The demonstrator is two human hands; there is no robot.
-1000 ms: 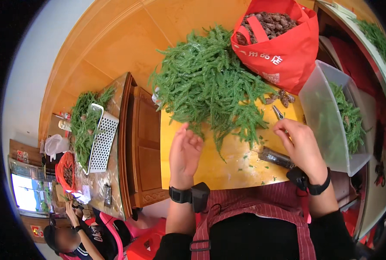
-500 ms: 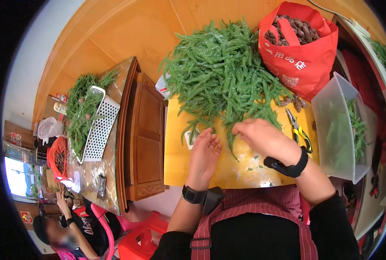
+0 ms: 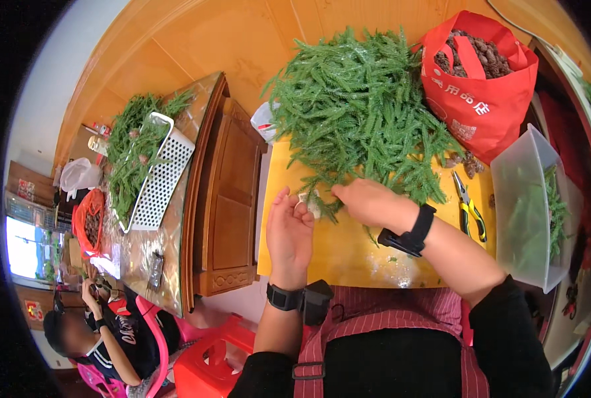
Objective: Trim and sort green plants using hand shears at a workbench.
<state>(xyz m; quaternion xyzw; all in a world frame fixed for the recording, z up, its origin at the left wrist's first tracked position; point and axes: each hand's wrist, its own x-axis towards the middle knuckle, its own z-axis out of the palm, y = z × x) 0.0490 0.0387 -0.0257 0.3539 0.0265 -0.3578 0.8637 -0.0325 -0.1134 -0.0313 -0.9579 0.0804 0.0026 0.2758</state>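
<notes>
My left hand (image 3: 290, 232) is raised over the table's left part, palm turned up and fingers curled; whatever they may hold is too small to make out. Beside it, my right hand (image 3: 378, 202) is closed with fingertips pinched at a green pine sprig (image 3: 325, 207), its grip partly hidden by the hand itself. A small white item (image 3: 310, 207) lies between the two hands, partly covered. Just beyond them spreads a large heap of green pine sprigs (image 3: 362, 106). Pliers with yellow-black handles (image 3: 469, 207) lie to the right.
A red bag of pine cones (image 3: 481, 93) stands at the back right, with loose cones (image 3: 464, 161) before it. A clear plastic bin (image 3: 524, 212) holds greenery. Leftward, a white perforated basket (image 3: 164, 180) sits on another table. A co-worker (image 3: 119, 331) sits at the lower left near a red stool (image 3: 209, 365).
Both hands have shifted left, the right one with the sprig. My left fingers have curled further from the right hand. The whole view has swung slightly.
</notes>
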